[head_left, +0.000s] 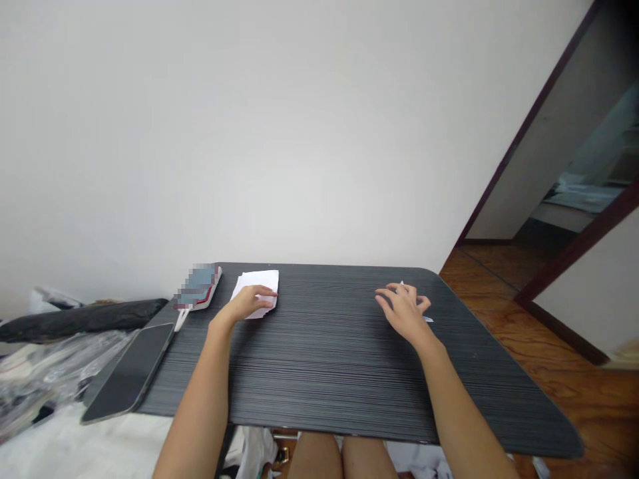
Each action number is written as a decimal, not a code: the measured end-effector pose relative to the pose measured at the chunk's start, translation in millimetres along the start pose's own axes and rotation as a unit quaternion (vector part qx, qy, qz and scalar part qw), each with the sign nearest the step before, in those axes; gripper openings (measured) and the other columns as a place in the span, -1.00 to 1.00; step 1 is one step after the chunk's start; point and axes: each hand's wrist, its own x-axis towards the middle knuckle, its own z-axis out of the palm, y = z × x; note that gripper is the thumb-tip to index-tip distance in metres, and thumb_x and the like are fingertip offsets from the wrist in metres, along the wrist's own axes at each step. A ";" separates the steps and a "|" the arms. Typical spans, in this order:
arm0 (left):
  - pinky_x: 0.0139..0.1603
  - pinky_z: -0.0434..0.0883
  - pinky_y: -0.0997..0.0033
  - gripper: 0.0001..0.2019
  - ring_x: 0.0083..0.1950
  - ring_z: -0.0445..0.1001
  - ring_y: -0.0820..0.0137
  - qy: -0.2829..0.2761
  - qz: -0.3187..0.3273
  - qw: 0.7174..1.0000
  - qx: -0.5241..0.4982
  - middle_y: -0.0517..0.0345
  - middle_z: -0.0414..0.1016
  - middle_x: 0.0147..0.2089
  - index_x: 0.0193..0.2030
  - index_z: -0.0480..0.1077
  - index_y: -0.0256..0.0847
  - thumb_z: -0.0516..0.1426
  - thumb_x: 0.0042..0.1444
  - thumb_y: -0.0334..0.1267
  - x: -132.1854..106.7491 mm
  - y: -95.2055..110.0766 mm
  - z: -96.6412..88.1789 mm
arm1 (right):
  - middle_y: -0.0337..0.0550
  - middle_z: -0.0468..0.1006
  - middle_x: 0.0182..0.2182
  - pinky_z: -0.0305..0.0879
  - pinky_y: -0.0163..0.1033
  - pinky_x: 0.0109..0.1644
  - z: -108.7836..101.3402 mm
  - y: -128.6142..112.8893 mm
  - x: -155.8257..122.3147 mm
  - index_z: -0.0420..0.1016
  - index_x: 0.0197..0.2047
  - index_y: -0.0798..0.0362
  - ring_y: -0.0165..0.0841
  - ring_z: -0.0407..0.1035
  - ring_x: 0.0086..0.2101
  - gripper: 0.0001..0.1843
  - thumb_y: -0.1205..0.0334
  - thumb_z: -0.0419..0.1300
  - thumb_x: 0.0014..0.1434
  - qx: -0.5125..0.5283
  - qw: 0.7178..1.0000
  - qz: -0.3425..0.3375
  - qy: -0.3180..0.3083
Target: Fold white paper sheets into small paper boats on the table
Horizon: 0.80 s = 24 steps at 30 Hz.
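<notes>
A small stack of white paper sheets (pixel 259 279) lies at the back left of the dark table. Over its near edge rests my left hand (pixel 252 301), fingers curved and apart, at the topmost sheet; I cannot tell whether it pinches one. At the right side of the table, my right hand (pixel 403 308) hovers with its fingers spread. Beneath it lies a white folded piece of paper (pixel 428 319), mostly hidden by the hand, with only its pointed tips showing.
The dark wood-grained table (pixel 324 372) stands against a white wall. At its left lie a phone (pixel 132 372) and a blurred-out device (pixel 200 286) with a white strap. Plastic-wrapped items (pixel 60 359) are heaped beyond the left edge. A doorway (pixel 549 199) opens on the right.
</notes>
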 end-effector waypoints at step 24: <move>-0.10 0.24 0.34 -0.79 -0.13 0.33 0.34 -0.119 0.143 0.937 -0.294 -0.01 0.36 -0.13 -0.35 0.34 -0.31 0.08 -0.01 -0.18 -4.5 86.0 32.9 | -0.01 0.16 0.05 0.19 -0.16 -0.08 11.9 -64.9 -15.4 -0.07 0.16 -0.03 -0.32 0.19 -0.06 -0.45 0.08 -0.05 0.11 0.487 0.845 -0.108 -0.195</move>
